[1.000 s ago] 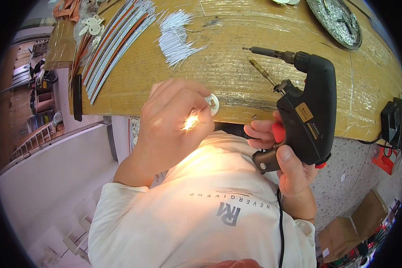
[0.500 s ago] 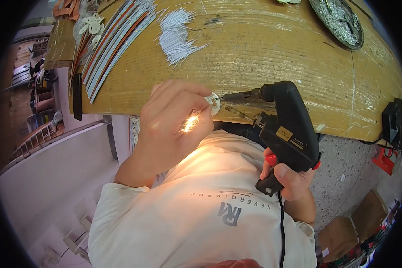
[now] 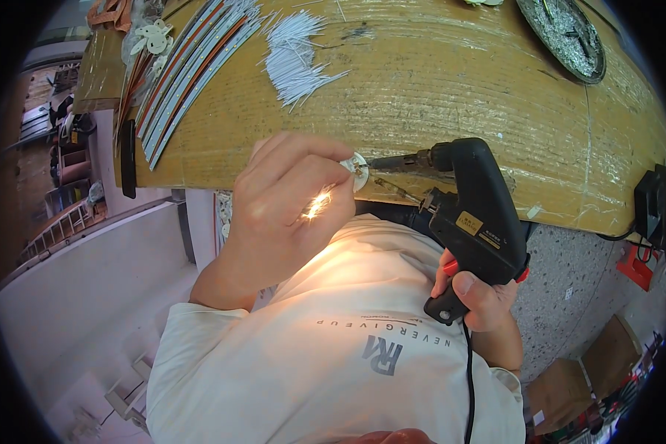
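Pinching a small round white disc (image 3: pixel 357 171) between its closed fingertips, the left hand (image 3: pixel 285 203) holds it just above the near edge of the worn yellowish wooden workbench (image 3: pixel 451 81). A bright glint of light shows at the fingers of that hand, below the disc. The metal tip of a black pistol-shaped soldering gun (image 3: pixel 472 222) reaches in from the right and meets the disc's face; whether it truly touches cannot be told. A thin strand of wire runs slanting under the barrel, from near the disc back toward the gun's body. The right hand (image 3: pixel 475 294) grips the gun's handle with fingers wrapped shut around it, a finger lying at the red trigger, and a black cord (image 3: pixel 468 385) hangs down from the handle's butt over the person's white printed T-shirt (image 3: pixel 333 355).

Farther out on the bench, a loose heap of short white wire pieces (image 3: pixel 297 52) lies well apart from the hands, up toward the far side. To its left a bundle of long thin strips, white and orange, (image 3: pixel 189 66) runs slantwise to the bench's left edge, with a few white flower-shaped parts (image 3: pixel 152 37) beside its upper end. At the far right corner of the bench sits a round dark dish of silvery scraps (image 3: pixel 562 33). A black box (image 3: pixel 651 203) hangs at the bench's right edge.
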Tool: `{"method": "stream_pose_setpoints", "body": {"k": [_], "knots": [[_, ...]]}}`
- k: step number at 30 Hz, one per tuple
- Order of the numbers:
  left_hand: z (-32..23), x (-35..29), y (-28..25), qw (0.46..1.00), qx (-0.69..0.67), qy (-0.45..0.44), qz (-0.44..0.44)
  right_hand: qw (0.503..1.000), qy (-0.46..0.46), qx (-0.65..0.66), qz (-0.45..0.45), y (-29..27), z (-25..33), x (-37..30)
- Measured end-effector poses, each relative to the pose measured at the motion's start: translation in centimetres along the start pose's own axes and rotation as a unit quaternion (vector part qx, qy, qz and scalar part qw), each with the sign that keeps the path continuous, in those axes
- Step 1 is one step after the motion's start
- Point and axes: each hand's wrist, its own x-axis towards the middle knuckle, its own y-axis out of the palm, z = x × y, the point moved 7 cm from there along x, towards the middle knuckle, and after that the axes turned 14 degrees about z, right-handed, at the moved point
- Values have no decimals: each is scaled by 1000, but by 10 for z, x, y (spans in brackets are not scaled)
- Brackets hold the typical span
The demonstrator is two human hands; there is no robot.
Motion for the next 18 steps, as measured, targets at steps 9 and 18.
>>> {"method": "stream_pose_setpoints", "body": {"k": [9, 18], "knots": [[1, -1, 0, 1000, -3, 0, 4, 1000, 2, -4, 2, -1, -4, -2], [0, -1, 0, 1000, -7, -1, 1, 1000, 14, 18, -19, -1, -6, -3]]}}
